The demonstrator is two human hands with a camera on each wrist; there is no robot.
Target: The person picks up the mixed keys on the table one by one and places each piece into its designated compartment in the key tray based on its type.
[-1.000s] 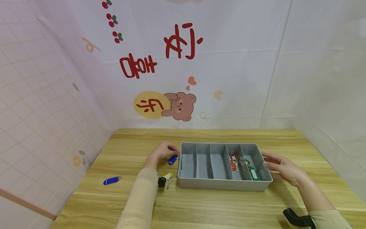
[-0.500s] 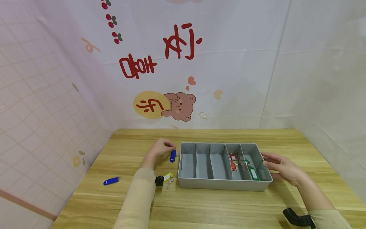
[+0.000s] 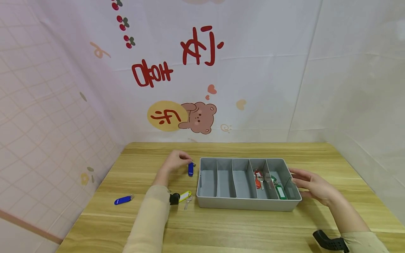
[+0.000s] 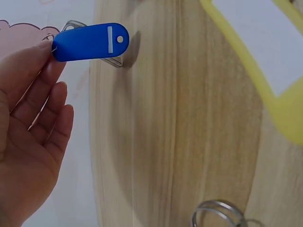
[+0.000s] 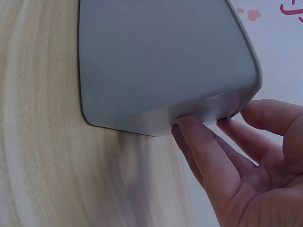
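Note:
My left hand [image 3: 175,161] pinches a blue key tag [image 4: 90,43] at its ring end, thumb against fingertips. Part of a key [image 4: 115,61] shows behind the tag. In the head view the tag hangs just left of a grey divided tray [image 3: 246,204]. Red key tags [image 3: 257,183] lie in the tray's fourth compartment from the left, green key tags [image 3: 280,192] in the rightmost. The other compartments show bare floors. At the tray's right end my right hand [image 3: 311,185] touches the outer wall with extended fingertips, and its thumb is near the rim.
A yellow key tag [image 3: 185,195] with a key [image 3: 188,203] lies below the left hand, partly behind the wrist camera. Farther left on the wooden table [image 3: 240,232] lies another blue key tag [image 3: 123,200]. A printed curtain [image 3: 265,88] stands behind the table.
My left hand has drawn up and slightly left with the blue key tag, which has swung from slanting to hanging straight. The right hand and the tray have stayed put.

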